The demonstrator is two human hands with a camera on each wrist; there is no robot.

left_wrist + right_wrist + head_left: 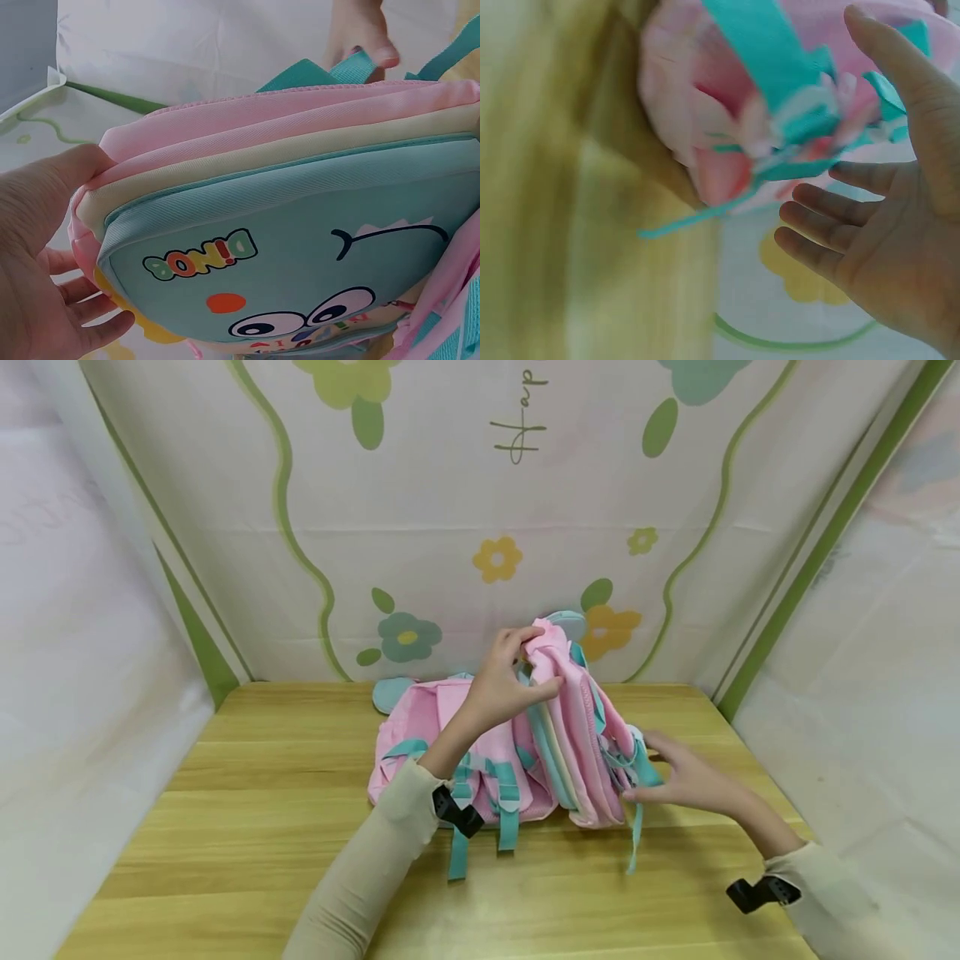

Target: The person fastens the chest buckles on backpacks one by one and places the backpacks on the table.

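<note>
A pink child's backpack (573, 718) stands tilted on its side, with my left hand (504, 683) gripping its upper end between thumb and fingers. Its mint front panel (292, 225), printed with a cartoon face and lettering, faces the left wrist camera. My right hand (693, 783) is beside the strap side of this backpack, fingers spread close to the teal straps (769, 56). A second pink backpack (420, 714) lies flat at the left, its teal-and-pink shoulder straps (506, 789) facing up. The standing backpack partly covers it.
Both backpacks are on a wooden table (285, 827), near its back edge. Behind the table rises a white cloth backdrop (420, 552) printed with flowers, and pale cloth walls (847, 710) flank both sides.
</note>
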